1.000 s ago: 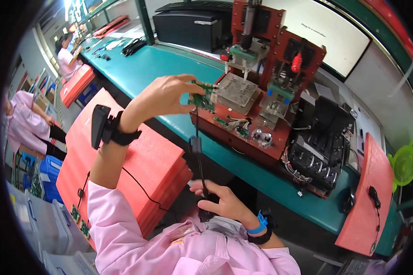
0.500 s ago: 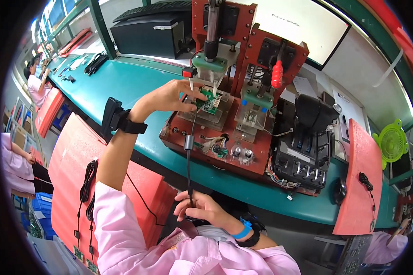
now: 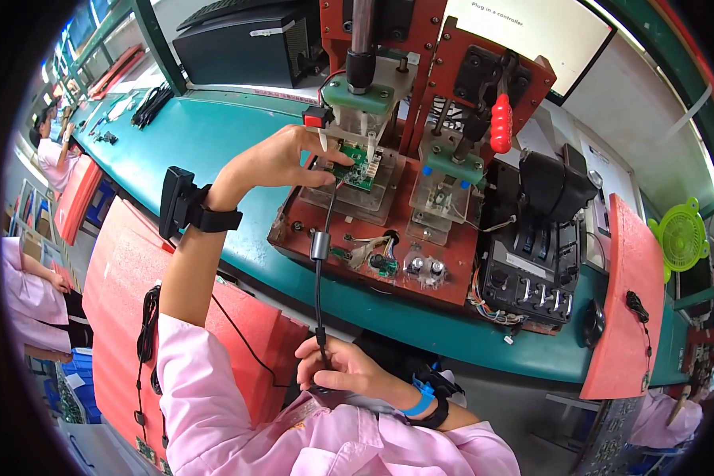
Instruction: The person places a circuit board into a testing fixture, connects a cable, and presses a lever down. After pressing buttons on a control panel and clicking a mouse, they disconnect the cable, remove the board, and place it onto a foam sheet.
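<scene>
My left hand (image 3: 289, 161) reaches over a green circuit board (image 3: 360, 168) that lies in the clear holder of a red test fixture (image 3: 373, 274). Its index finger rests on the board and its thumb is at the board's near left corner, gripping it. From that corner a black cable (image 3: 318, 293) with a grey cylindrical bead (image 3: 320, 246) runs down toward me. Low in front of my body, my right hand (image 3: 345, 369) has its curled fingers around this cable. Clear probe posts (image 3: 371, 147) hang just above the board.
Right of the board stands a second press with a red handle (image 3: 500, 124). Beyond it are a black control panel (image 3: 527, 278), a mouse (image 3: 591, 324) and a green fan (image 3: 681, 238). Pink foam sheets (image 3: 127, 270) with cables lie at left. Co-workers sit farther off.
My view has shifted slightly, so the fixture appears larger. My left hand stays at the board, and my right hand still holds the cable low in front of me.
</scene>
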`<action>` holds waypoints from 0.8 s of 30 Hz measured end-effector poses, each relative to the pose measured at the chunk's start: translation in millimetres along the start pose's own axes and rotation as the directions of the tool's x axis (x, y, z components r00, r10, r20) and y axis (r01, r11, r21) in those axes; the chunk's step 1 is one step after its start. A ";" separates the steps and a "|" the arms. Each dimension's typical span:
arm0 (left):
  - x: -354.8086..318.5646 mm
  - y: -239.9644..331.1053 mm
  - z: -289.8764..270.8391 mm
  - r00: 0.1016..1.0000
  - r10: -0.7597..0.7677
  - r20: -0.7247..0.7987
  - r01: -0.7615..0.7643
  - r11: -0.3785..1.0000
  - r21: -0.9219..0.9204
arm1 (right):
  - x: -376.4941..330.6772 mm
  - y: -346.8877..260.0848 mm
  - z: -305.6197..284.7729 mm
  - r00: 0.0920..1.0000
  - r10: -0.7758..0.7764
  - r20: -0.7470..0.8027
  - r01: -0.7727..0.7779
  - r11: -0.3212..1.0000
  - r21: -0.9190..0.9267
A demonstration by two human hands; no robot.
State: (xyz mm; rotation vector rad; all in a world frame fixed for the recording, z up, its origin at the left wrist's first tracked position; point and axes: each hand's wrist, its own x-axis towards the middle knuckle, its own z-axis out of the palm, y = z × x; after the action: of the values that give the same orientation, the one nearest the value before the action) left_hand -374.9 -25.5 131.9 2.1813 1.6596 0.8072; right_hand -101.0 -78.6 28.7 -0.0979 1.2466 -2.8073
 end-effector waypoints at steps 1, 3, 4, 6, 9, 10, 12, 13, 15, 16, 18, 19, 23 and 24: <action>0.9 -1.1 1.1 1.000 0.001 0.000 -0.001 1.000 -0.002 | 0.4 0.0 -0.3 1.000 0.001 -0.002 -0.001 1.000 0.000; 2.7 -2.3 2.9 1.000 0.008 0.001 -0.008 1.000 -0.006 | 1.6 -0.4 -0.9 1.000 0.005 -0.004 -0.005 1.000 0.014; 3.4 -3.1 3.5 1.000 0.011 0.001 -0.011 1.000 -0.007 | 2.2 -0.5 -1.1 1.000 0.007 -0.004 -0.007 1.000 0.021; 3.7 -6.7 5.0 1.000 0.030 0.000 -0.030 0.999 0.010 | 3.1 2.0 -1.3 1.000 0.007 0.003 -0.007 0.999 0.034; 2.8 -6.5 1.9 0.998 0.069 -0.004 -0.069 0.996 0.054 | 7.5 5.7 -3.5 1.000 0.005 0.024 -0.006 0.998 0.056; -0.3 -2.9 0.7 0.999 0.038 0.004 -0.038 0.984 0.172 | 9.8 9.0 -3.8 1.000 -0.021 -0.001 0.021 0.998 0.060; -9.1 10.0 -7.1 0.999 -0.033 0.003 0.029 0.913 0.407 | 14.2 15.8 -5.4 0.997 -0.068 -0.040 0.071 0.995 0.066; -12.7 19.6 -13.3 0.999 -0.046 -0.004 0.044 0.908 0.416 | 13.1 20.5 -9.1 0.998 -0.061 -0.024 0.062 0.996 0.068; -14.0 49.7 -30.2 0.999 0.041 0.008 -0.041 0.997 0.062 | 3.7 31.5 -21.7 0.995 -0.041 -0.090 0.036 0.998 -0.052; -13.7 66.5 -42.3 0.997 0.071 -0.013 -0.072 0.992 -0.101 | 2.4 32.1 -28.6 0.995 -0.029 -0.097 0.018 0.993 -0.115; 5.2 108.6 -61.6 0.950 0.226 -0.216 -0.274 0.934 -0.229 | -7.9 22.8 -40.4 0.987 0.049 -0.154 -0.099 0.938 -0.333; 29.6 117.0 -58.7 0.824 0.265 -0.501 -0.350 0.933 -0.082 | -13.3 18.1 -48.4 0.991 0.064 -0.118 -0.101 0.935 -0.341; 106.5 92.6 -144.9 0.557 0.116 -0.822 -0.148 0.988 0.040 | -15.9 6.5 -26.2 0.969 0.218 -0.118 -0.248 0.836 -0.490; 124.8 105.4 -140.5 0.647 -0.105 -0.755 -0.029 0.986 -0.162 | -20.0 -3.3 -28.5 0.965 0.198 -0.173 -0.255 0.862 -0.437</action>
State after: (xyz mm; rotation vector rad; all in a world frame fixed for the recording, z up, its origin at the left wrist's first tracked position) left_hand -351.2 46.3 333.6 1.7570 1.8553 1.9849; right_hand -83.7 -53.6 11.5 0.1904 1.7958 -2.3010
